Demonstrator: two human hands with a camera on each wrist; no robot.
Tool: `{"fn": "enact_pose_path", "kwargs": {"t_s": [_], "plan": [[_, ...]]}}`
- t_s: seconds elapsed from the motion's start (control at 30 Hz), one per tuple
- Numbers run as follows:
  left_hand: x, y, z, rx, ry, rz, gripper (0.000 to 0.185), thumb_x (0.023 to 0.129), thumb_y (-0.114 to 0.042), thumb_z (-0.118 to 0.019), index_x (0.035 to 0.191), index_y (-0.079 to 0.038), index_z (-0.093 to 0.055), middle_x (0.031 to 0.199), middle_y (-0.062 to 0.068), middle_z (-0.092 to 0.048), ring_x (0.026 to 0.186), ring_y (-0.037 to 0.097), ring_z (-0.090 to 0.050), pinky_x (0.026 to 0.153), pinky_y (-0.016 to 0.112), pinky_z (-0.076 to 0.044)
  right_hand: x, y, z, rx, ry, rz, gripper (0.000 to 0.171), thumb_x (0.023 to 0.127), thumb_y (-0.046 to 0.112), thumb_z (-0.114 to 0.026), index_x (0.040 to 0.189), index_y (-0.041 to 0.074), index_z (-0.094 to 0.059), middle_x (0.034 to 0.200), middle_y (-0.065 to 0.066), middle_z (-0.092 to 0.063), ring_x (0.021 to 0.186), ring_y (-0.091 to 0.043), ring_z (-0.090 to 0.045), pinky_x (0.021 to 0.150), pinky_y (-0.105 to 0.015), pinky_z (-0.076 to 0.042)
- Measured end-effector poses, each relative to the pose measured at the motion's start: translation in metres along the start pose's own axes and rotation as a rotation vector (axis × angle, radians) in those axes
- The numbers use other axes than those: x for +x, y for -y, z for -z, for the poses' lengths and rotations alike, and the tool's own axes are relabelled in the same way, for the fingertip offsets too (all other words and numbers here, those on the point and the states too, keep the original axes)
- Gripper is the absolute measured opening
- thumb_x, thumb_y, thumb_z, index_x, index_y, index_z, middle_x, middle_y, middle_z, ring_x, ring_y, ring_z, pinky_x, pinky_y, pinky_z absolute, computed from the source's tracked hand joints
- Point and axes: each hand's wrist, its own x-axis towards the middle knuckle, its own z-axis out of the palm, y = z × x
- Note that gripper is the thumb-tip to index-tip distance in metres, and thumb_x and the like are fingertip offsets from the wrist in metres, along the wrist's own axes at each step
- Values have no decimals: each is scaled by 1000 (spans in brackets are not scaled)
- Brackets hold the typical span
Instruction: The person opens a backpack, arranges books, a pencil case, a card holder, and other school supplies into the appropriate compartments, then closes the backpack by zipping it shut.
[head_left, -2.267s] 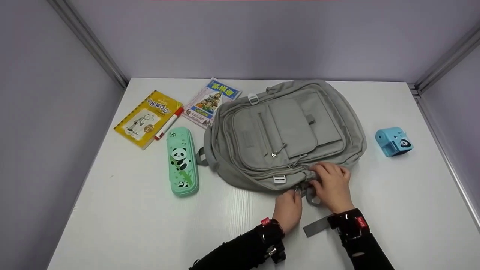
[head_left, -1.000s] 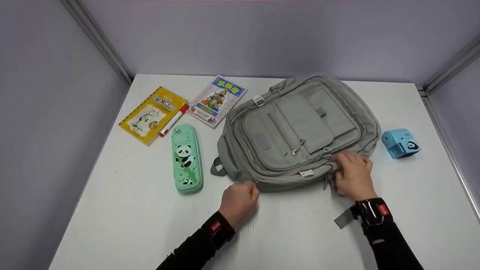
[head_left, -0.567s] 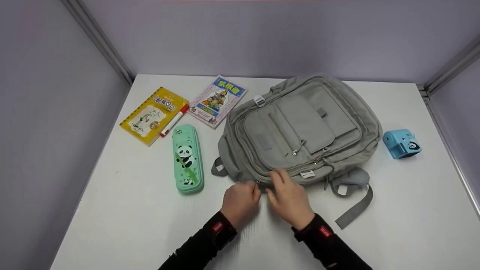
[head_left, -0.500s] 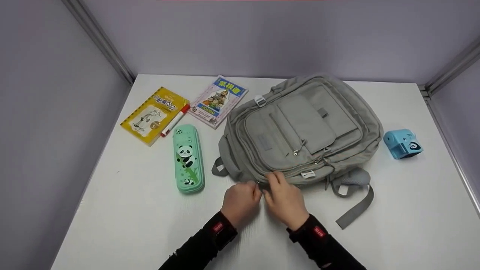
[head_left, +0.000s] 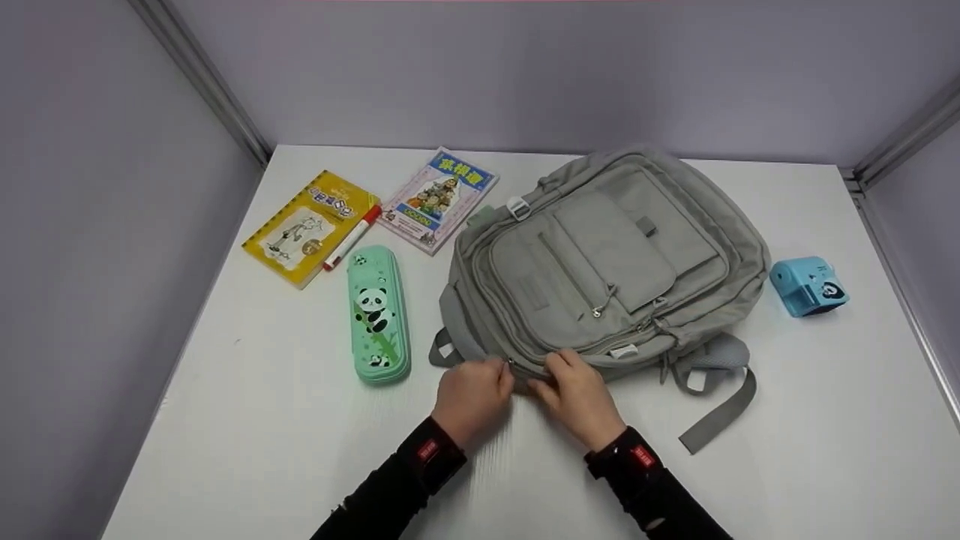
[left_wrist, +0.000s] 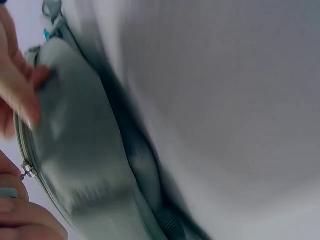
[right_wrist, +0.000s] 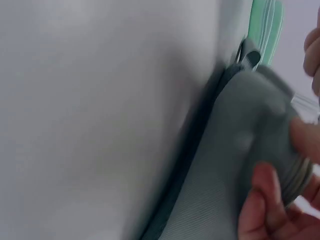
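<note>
We read the step as working the backpack's (head_left: 600, 259) zip; the backpack lies flat, right of centre frame. Left hand (head_left: 471, 397): fingers curled tight, apparently clamped on the zipper pull (left_wrist: 27, 169). Right hand (head_left: 581, 394): thumb and fingers pinching the backpack's lower edge just beside. Next move, we'd judge: keep that edge taut, draw the pull along. Count: one backpack; two books, yellow book (head_left: 307, 231) and pink book (head_left: 439, 201), upper left; one marker (head_left: 352, 238); one pencil case (head_left: 384, 337); one blue gadget (head_left: 808, 286), right.
</note>
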Motion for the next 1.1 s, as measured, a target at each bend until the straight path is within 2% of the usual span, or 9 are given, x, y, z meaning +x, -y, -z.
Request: {"fn": "enact_pose_path", "kwargs": {"t_s": [0.13,0.37,0.5,0.67,0.83,1.0,1.1], "plan": [[2,10,3,0,-8,14,33,84,-12,-67,57,-11,-48,45,2,-48,39,18,-50,38,34,-38,-7,-14,8,33,18,37,36,75,17,-85,76,12,-49,78,3,-47,65,-4,-42,57,-23,-43],[0,21,6,24,-12,71,34,84,-13,-67,55,-10,-49,47,6,-51,43,24,-55,40,39,-43,-19,-42,23,49,21,163,38,72,13,-87,76,13,-49,81,4,-49,69,-1,-43,58,-21,-42],[0,24,7,32,5,95,34,85,-14,-66,56,-11,-49,49,7,-53,45,24,-57,41,39,-44,-23,-60,37,50,51,193,38,73,13,-86,78,13,-48,84,4,-49,72,-1,-42,61,-19,-40],[1,27,6,33,12,119,33,85,-15,-66,56,-12,-50,50,7,-55,45,24,-57,41,39,-44,-25,-83,56,50,81,186,38,71,12,-87,78,14,-49,86,4,-50,74,0,-42,64,-20,-39],[2,29,3,34,22,134,33,85,-15,-64,56,-12,-48,49,6,-53,43,22,-53,40,38,-41,-27,-110,75,20,65,165,40,67,8,-88,75,13,-49,88,2,-54,76,-4,-51,67,-20,-43],[2,24,-1,23,37,130,34,86,-15,-63,56,-12,-47,48,6,-51,42,22,-51,39,38,-39,-29,-134,88,-21,20,64,40,62,2,-89,73,12,-52,88,1,-59,79,-11,-58,74,-13,-42],[2,21,-4,5,50,124,33,86,-14,-63,56,-11,-48,48,7,-52,42,23,-51,39,39,-38,-28,-137,94,-59,19,-8,38,63,2,-89,73,12,-54,88,0,-60,80,-14,-59,73,-20,-45]]}}
